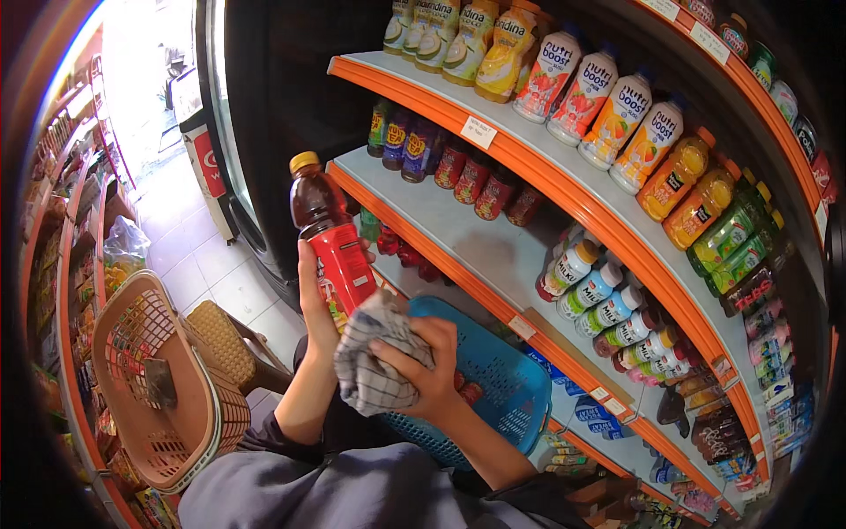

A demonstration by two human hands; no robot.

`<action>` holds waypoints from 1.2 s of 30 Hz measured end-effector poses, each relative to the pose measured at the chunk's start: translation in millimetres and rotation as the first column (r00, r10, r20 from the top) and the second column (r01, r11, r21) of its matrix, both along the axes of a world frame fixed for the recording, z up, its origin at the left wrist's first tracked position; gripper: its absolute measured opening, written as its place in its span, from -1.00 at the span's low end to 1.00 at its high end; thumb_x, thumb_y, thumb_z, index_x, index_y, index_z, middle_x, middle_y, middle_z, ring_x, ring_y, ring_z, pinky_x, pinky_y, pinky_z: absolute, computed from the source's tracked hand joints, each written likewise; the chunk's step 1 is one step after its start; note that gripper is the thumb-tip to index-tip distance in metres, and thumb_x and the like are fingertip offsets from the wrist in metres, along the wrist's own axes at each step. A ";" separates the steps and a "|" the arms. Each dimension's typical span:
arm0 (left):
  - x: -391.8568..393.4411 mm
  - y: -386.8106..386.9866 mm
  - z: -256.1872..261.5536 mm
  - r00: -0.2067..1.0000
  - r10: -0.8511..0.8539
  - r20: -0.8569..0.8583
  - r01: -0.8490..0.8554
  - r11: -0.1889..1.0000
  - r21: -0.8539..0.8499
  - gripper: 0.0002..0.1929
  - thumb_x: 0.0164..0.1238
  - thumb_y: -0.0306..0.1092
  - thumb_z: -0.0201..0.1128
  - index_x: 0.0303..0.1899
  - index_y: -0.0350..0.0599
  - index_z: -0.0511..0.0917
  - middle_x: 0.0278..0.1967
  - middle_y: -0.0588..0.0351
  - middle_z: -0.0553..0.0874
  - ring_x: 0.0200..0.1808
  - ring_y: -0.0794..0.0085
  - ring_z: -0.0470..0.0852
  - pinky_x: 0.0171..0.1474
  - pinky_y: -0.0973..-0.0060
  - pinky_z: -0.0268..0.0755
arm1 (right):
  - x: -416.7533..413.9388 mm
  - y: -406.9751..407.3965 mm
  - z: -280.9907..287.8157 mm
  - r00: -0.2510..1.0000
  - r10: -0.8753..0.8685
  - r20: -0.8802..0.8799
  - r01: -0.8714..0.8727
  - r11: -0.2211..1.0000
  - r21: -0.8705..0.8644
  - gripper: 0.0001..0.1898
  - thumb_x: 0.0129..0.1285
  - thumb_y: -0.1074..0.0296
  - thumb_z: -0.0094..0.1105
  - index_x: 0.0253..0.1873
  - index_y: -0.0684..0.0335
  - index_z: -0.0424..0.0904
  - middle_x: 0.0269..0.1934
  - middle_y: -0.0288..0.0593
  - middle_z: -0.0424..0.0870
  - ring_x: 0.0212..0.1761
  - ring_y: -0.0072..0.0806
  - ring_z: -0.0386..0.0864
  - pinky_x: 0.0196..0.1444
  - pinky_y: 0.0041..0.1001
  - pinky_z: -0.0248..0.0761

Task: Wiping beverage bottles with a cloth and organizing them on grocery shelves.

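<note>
My left hand (320,305) is closed around a plastic drink bottle (338,259) with a red label, dark liquid and a yellow cap, held up and tilted slightly left. Bunched in my right hand (429,360) is a checked cloth (382,357), which covers or meets the lower end of the bottle. Behind and below my right hand, a blue plastic basket (522,390) holds a few red items, partly hidden by my hand and arm. The bottle's base is hidden by the cloth.
Drink shelves with orange edges (568,192) curve along the right, bearing rows of bottles. A peach-coloured plastic basket (215,423) with a small dark object inside stands at left, beside a woven-look stool (221,337). Packaged snacks line the far-left shelves (63,264). A glass-door fridge stands behind.
</note>
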State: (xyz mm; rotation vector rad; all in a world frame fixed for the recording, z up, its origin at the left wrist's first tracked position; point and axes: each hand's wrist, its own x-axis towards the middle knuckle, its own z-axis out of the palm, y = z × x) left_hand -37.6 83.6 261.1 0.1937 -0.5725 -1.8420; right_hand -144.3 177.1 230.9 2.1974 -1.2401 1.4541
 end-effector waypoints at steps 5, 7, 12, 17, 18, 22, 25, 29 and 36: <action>-30.4 29.8 3.5 0.886 0.405 0.226 -0.431 0.899 0.075 -0.38 0.28 0.28 -0.12 -0.06 -0.19 0.42 -0.30 0.15 0.57 -0.35 0.53 0.54 -0.20 0.59 0.42 | 26.3 -7.6 -47.5 0.868 0.000 0.497 0.009 1.000 -0.015 -0.40 -0.08 0.50 0.32 0.12 0.20 0.29 0.12 0.05 0.20 0.08 -0.12 0.29 0.11 -0.26 0.23; -25.3 18.9 -23.3 0.939 0.303 0.163 -0.312 0.949 0.034 -0.46 0.35 0.15 -0.09 0.02 -0.21 0.37 -0.20 0.12 0.55 -0.19 0.54 0.55 -0.13 0.57 0.45 | 36.8 3.3 -41.7 0.568 -0.011 0.823 -0.214 0.964 0.160 -0.51 0.05 0.54 0.22 0.09 0.31 0.26 0.09 -0.01 0.25 0.09 -0.28 0.29 0.11 -0.35 0.23; -29.3 -18.3 -50.9 0.833 0.468 0.294 -0.348 0.858 -0.378 -0.50 0.35 0.05 0.00 0.04 -0.24 0.36 -0.17 0.14 0.55 -0.22 0.57 0.53 -0.14 0.58 0.41 | -12.5 44.8 -31.5 0.333 -0.178 0.926 -0.640 0.679 0.360 -0.48 0.07 0.41 0.24 0.17 0.32 0.34 -0.08 -0.12 0.46 -0.02 -0.39 0.47 0.08 -0.46 0.28; -48.1 -71.7 -75.8 0.692 0.527 0.493 -0.187 0.791 -0.583 -0.61 0.13 -0.38 0.33 -0.04 -0.24 0.39 -0.11 0.09 0.57 -0.12 0.50 0.55 -0.07 0.49 0.42 | -79.5 79.6 -14.3 0.921 -0.331 0.206 0.186 0.838 0.514 -0.45 -0.12 0.38 0.32 0.09 0.10 0.46 -0.10 -0.12 0.46 -0.06 -0.17 0.48 -0.02 -0.36 0.38; -54.9 -77.9 -72.4 0.699 0.519 0.492 -0.178 0.793 -0.583 -0.61 0.13 -0.38 0.33 -0.04 -0.24 0.39 -0.11 0.09 0.57 -0.12 0.50 0.55 -0.07 0.49 0.42 | -87.6 86.1 -18.1 0.872 -0.477 0.115 0.364 0.787 0.498 -0.44 -0.17 0.38 0.33 0.07 0.05 0.48 -0.11 -0.11 0.45 -0.08 -0.12 0.48 -0.06 -0.33 0.41; -88.9 -99.7 -63.5 0.743 0.387 0.546 0.017 0.805 -0.593 -0.44 -0.04 -0.41 0.44 0.02 -0.21 0.35 -0.07 0.08 0.55 -0.07 0.46 0.55 0.00 0.48 0.42 | -109.5 103.5 -52.2 0.794 -0.606 -0.047 0.538 0.665 0.519 -0.49 -0.13 0.35 0.32 0.04 0.08 0.48 -0.13 -0.10 0.46 -0.12 -0.13 0.49 -0.15 -0.30 0.43; -118.5 -108.5 -63.3 0.732 0.366 0.575 0.056 0.808 -0.587 -0.39 -0.10 -0.38 0.48 0.03 -0.21 0.33 -0.10 0.08 0.55 -0.07 0.45 0.55 -0.01 0.48 0.43 | -107.2 112.4 -78.4 0.788 -0.615 0.003 0.489 0.630 0.603 -0.55 -0.05 0.25 0.29 0.01 0.17 0.48 -0.14 -0.08 0.48 -0.15 -0.07 0.51 -0.13 -0.29 0.41; -152.8 -131.1 -75.5 0.676 0.421 0.604 0.126 0.742 -0.658 -0.40 -0.10 -0.27 0.49 -0.03 -0.31 0.39 -0.17 0.06 0.54 -0.10 0.41 0.54 0.00 0.47 0.41 | -104.2 119.8 -98.3 0.756 -0.651 -0.069 0.431 0.415 0.801 -0.50 0.02 0.06 0.26 0.05 0.17 0.48 -0.09 -0.11 0.50 -0.09 -0.11 0.52 -0.09 -0.29 0.42; -207.7 -117.5 -64.1 0.767 0.218 0.604 0.213 0.801 -0.560 -0.33 -0.09 -0.25 0.47 0.05 -0.35 0.35 -0.10 -0.03 0.55 0.01 0.33 0.50 0.04 0.46 0.37 | -109.5 117.9 -104.5 0.792 -0.595 -0.133 0.420 0.374 0.827 -0.46 0.04 -0.05 0.22 0.06 0.16 0.47 -0.06 -0.12 0.51 -0.06 -0.12 0.52 -0.04 -0.28 0.41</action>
